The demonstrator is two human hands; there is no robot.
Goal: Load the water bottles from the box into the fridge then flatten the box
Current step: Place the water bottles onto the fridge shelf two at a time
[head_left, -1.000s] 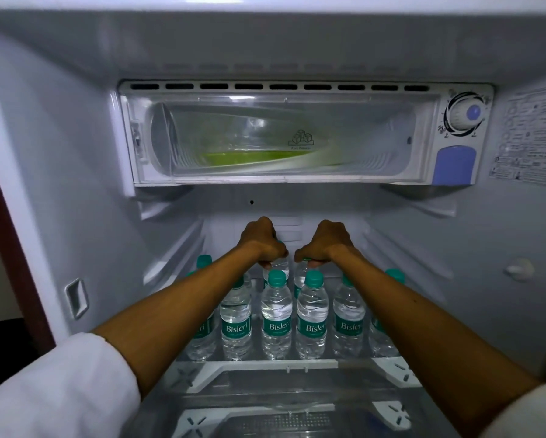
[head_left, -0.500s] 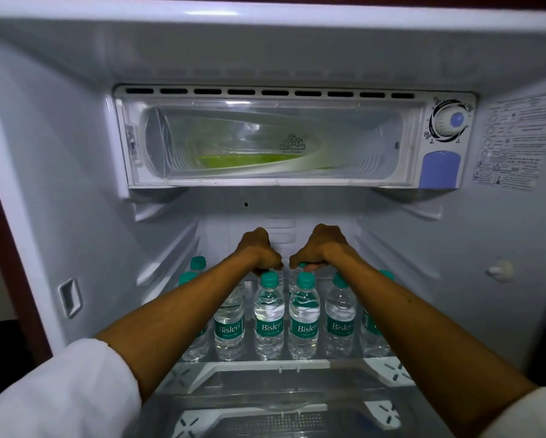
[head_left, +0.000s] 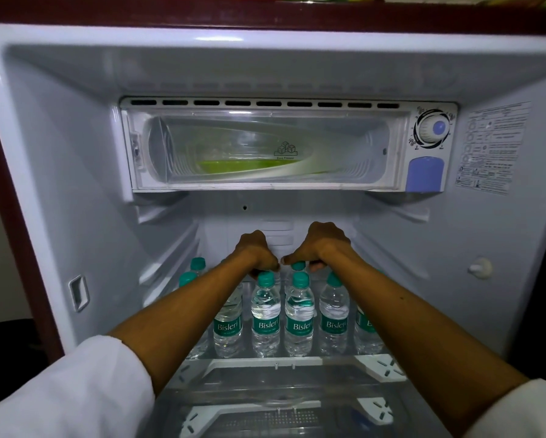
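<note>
Bottles (head_left: 266,314) on fridge shelf (head_left: 267,361); both hands (head_left: 257,251) (head_left: 323,245) gripping back-row tops

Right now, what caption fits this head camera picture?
Both hands, left and right, set water bottles onto the fridge shelf.

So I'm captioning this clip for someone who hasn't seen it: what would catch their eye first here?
Two bare forearms reach deep into an open fridge, the left hand and right hand each curled over bottle tops in the back row. Below them, a front row of green-capped Bisleri water bottles stands upright on the glass shelf. Above, a clear freezer compartment spans the back wall, with a round dial at its right.
</note>
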